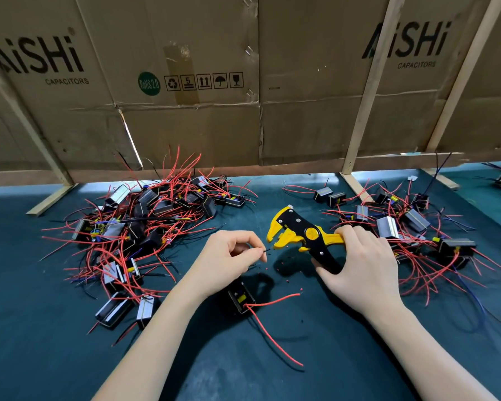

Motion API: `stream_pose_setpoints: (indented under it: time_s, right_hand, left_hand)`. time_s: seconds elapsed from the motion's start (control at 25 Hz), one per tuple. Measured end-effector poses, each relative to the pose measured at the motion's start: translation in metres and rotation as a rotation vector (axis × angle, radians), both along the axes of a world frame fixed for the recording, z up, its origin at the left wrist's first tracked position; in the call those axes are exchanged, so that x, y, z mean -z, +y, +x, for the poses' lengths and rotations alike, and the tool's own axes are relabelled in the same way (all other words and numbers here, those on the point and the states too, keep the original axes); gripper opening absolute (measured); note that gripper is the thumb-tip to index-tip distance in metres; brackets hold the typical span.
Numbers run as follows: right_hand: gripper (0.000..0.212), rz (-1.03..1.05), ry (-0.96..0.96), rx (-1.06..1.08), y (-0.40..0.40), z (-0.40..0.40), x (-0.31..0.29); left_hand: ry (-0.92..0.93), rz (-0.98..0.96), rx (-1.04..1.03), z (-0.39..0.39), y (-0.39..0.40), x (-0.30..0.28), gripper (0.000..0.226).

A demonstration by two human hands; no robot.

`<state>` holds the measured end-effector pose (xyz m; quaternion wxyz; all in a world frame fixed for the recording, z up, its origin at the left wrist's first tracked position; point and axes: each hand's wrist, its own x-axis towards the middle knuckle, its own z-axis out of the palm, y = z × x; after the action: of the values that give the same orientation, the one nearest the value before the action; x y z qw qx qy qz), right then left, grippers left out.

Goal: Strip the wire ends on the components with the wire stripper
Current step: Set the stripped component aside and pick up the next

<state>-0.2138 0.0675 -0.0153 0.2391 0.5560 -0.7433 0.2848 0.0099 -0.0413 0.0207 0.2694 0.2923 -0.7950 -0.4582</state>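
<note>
1. Your left hand (229, 256), centre frame, pinches a thin black wire (265, 250) between thumb and fingertips, its tip just beside the tool's jaws.
2. Your right hand (356, 264) grips the handles of the yellow-and-black wire stripper (298, 234), jaws pointing left (parted).
3. The component (240, 296) on that wire hangs below your left wrist, with red leads (272, 302) trailing toward lower right.
4. Component piles: big tangle (145, 227) at left, smaller group (402, 227) at right, on the dark green mat (41, 328).
5. Cardboard panels (185, 82) fill the top.

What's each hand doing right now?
Left hand: pinches a thin black wire by its end.
Right hand: grips the wire stripper by its handles.
</note>
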Motion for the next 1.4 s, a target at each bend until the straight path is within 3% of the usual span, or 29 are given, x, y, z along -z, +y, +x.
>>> stream_pose_setpoints:
  time_s: [0.36, 1.4]
  right_hand:
    - [0.049, -0.038, -0.009, -0.049, -0.0005, 0.0042, -0.0008]
    - [0.046, -0.124, 0.085, 0.013, -0.0014, 0.005, 0.0031]
  left_hand:
    - [0.005, -0.042, -0.05, -0.0036, -0.0028, 0.0075, 0.024]
    - [0.016, 0.202, 0.037, -0.0004, -0.0035, 0.002, 0.021]
